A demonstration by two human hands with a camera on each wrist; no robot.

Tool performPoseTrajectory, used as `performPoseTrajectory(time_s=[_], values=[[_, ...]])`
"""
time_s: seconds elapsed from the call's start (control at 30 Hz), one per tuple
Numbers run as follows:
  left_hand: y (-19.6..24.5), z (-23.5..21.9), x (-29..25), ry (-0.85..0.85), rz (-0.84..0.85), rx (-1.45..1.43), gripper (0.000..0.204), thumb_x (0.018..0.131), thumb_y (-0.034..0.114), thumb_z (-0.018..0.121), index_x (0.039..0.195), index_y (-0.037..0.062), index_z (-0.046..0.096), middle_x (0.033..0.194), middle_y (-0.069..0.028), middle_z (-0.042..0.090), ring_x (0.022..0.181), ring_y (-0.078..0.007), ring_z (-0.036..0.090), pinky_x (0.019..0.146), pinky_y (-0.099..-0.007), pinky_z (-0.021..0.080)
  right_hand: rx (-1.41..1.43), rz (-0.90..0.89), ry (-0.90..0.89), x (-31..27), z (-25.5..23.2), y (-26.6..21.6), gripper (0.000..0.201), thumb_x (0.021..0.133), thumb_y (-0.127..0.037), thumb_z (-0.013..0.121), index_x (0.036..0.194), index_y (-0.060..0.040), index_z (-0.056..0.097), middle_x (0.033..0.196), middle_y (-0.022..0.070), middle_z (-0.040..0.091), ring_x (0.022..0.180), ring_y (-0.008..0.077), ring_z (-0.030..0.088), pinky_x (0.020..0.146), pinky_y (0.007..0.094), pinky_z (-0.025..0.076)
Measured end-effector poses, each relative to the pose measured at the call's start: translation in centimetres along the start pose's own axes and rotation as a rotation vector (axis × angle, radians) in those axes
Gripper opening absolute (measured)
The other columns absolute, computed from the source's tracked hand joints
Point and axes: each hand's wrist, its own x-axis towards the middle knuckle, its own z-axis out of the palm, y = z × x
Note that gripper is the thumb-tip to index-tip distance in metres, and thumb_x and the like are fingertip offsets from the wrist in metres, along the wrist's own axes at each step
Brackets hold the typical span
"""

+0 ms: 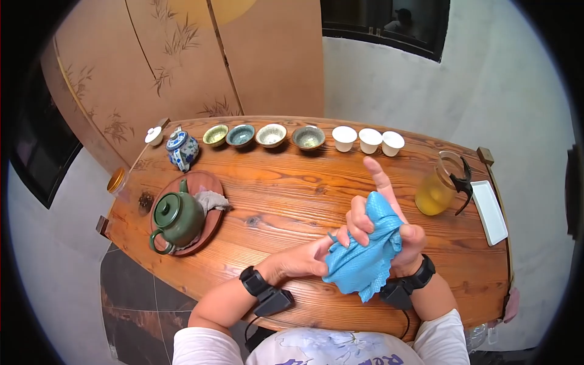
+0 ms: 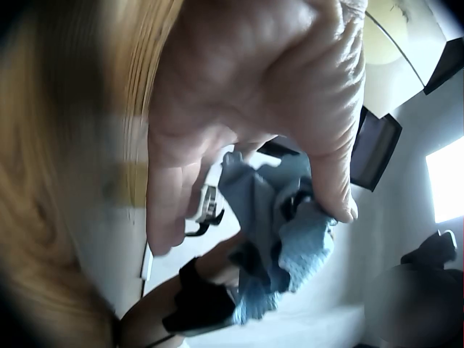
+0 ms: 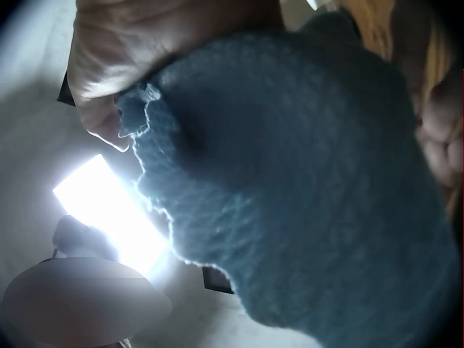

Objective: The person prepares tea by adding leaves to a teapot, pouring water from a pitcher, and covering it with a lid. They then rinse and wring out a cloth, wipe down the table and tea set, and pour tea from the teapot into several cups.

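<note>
A light-blue cleaning cloth (image 1: 365,267) with a scale-like texture is bunched between my two hands over the table's near side. My right hand (image 1: 411,240) holds it, palm turned up. Several of its fingers curl over the cloth, while the index finger points away from me. At the cloth's left edge, my left hand (image 1: 301,258) grips a part of it, thumb in front. The left wrist view has the folded cloth (image 2: 279,217) between thumb and fingers. In the right wrist view the cloth (image 3: 312,188) hides most of the right hand (image 3: 167,36).
A green teapot (image 1: 185,219) stands on a round tray (image 1: 216,234) with a grey cloth (image 1: 213,199). Along the back are a blue-and-white teapot (image 1: 182,149), several bowls (image 1: 271,135) and white cups (image 1: 345,139). A glass pitcher (image 1: 435,194) and white dish (image 1: 490,213) sit right.
</note>
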Motion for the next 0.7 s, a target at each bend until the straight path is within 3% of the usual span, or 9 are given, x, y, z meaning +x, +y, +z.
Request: performPoseTrajectory(time_s=[0.07,0.2,0.27,0.3,0.33,0.4,0.47,0.57,0.7], values=[[0.0,0.7,-0.1,0.053,0.039,-0.037,0.049,0.07,0.017,0.074,0.106,0.0092,0.041,0.115,-0.0013,0.043,0.109,-0.0129,0.042,0.091,-0.0287,0.036,-0.079,-0.015,-0.009,-0.2,0.0,0.3,0.08,0.071,-0.021,0.06,0.135,-0.01,0.013,0.071,0.0029,0.041,0.062,0.0126,0.047,0.071,0.0318,0.043],[0.8,1.8,0.3,0.225,0.082,0.049,0.034,0.075,0.01,0.068,0.099,0.0064,0.044,0.1,-0.0007,0.051,0.094,-0.012,0.051,0.08,-0.0264,0.042,-0.437,-0.032,0.225,-1.4,0.8,-1.3,0.059,0.077,-0.01,0.058,0.128,-0.0061,0.027,0.068,0.0004,0.041,0.062,0.01,0.047,0.067,0.0267,0.044],[0.6,2.5,-0.2,0.311,0.284,0.401,0.022,0.081,0.006,0.06,0.098,0.0041,0.047,0.088,0.0014,0.051,0.075,-0.0045,0.051,0.066,-0.0213,0.045,-0.312,-0.079,0.417,-2.0,0.6,-1.1,0.039,0.08,-0.003,0.052,0.116,-0.0032,0.038,0.067,0.0009,0.043,0.062,0.0098,0.048,0.066,0.0254,0.045],[1.0,3.8,-0.4,0.397,0.263,0.557,0.022,0.076,0.001,0.06,0.093,0.004,0.047,0.081,-0.0004,0.05,0.067,-0.0087,0.049,0.057,-0.023,0.044,-0.385,-0.105,0.499,-2.4,0.8,-0.9,0.032,0.081,-0.003,0.052,0.111,-0.0031,0.041,0.068,0.0017,0.045,0.063,0.0092,0.049,0.067,0.0272,0.046],[1.4,4.4,-0.6,0.334,0.252,0.557,0.022,0.076,0.001,0.06,0.093,0.004,0.047,0.081,-0.0004,0.05,0.067,-0.0087,0.049,0.057,-0.023,0.044,-0.359,-0.128,0.503,-3.0,0.7,-0.7,0.029,0.081,-0.003,0.052,0.109,-0.0036,0.042,0.072,0.0035,0.051,0.066,0.0101,0.052,0.069,0.0278,0.047],[2.4,5.0,-0.4,0.282,0.593,1.56,0.028,0.067,-0.002,0.063,0.09,0.0054,0.048,0.075,-0.0043,0.047,0.063,-0.0158,0.051,0.05,-0.025,0.042,-0.355,-0.105,0.552,-4.1,1.2,-0.6,0.023,0.082,-0.005,0.053,0.103,-0.005,0.044,0.078,0.005,0.055,0.072,0.0114,0.055,0.068,0.0268,0.048],[3.3,7.4,-0.4,0.169,0.616,1.903,0.027,0.062,0.002,0.062,0.085,0.0071,0.049,0.07,-0.0063,0.042,0.058,-0.0195,0.049,0.045,-0.0282,0.04,-0.37,-0.172,0.572,-4.9,2.1,-0.5,0.017,0.083,-0.007,0.053,0.099,-0.0042,0.044,0.082,0.0106,0.058,0.08,0.0186,0.058,0.073,0.0307,0.048],[2.6,10.4,0.7,-0.046,0.688,2.204,0.018,0.064,0.007,0.061,0.078,0.0068,0.05,0.065,-0.006,0.042,0.053,-0.0192,0.047,0.043,-0.0302,0.037,-0.408,-0.278,0.686,-6.6,3.8,-0.1,0.014,0.084,-0.013,0.055,0.094,-0.0064,0.046,0.075,0.0045,0.057,0.07,0.0107,0.056,0.062,0.0231,0.047],[-0.3,11.8,3.3,-0.181,0.978,2.088,0.015,0.066,0.006,0.061,0.077,0.0051,0.05,0.064,-0.0059,0.043,0.053,-0.0186,0.049,0.044,-0.029,0.038,-0.693,-0.417,0.793,-10.2,5.5,-0.6,0.014,0.086,-0.016,0.054,0.093,-0.0062,0.045,0.064,0.0015,0.052,0.055,0.008,0.052,0.051,0.0222,0.044]])
